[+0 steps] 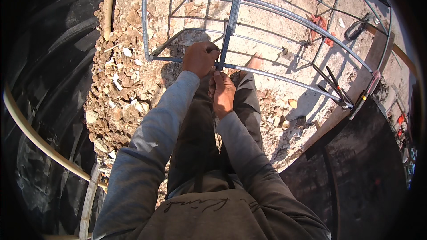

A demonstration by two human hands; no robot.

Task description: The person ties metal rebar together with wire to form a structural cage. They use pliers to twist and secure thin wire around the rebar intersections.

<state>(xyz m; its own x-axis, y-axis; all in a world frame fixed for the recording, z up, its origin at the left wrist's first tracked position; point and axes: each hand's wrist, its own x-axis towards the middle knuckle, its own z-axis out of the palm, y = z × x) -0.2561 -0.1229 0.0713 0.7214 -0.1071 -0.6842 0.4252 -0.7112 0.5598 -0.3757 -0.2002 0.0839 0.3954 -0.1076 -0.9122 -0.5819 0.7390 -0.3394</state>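
Left hand [200,58], curled, at nine o'clock of rebar crossing [221,65]; right hand [224,92] at six o'clock; black sheeting [53,80] toward view's nine.

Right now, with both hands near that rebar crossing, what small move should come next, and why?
I'd probably ease the right hand up slightly, with the left hand held steady. In this view the left covers part of the near bar just left of the crossing bar, while the right sits just below where they meet; what either may pinch is too small to tell.
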